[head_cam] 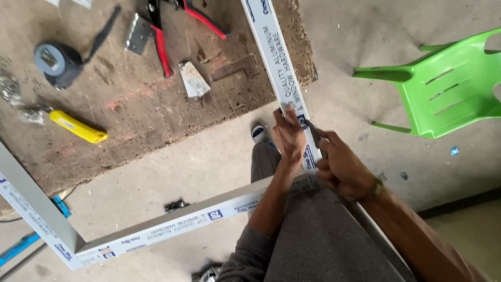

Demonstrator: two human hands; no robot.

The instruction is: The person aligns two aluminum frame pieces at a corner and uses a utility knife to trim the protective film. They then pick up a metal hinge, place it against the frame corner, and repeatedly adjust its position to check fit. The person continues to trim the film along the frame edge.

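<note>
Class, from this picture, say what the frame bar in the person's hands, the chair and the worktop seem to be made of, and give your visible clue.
Frame bar: likely aluminium under a white printed film, given its straight, thin-walled grey profile.
Chair: moulded plastic, glossy bright green, slotted in one piece.
Worktop: probably wood board, brown, rough, stained, with a crumbling edge.

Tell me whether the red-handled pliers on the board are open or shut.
Open: the red-handled pliers lie on the wooden board with their two handles splayed wide apart.
</note>
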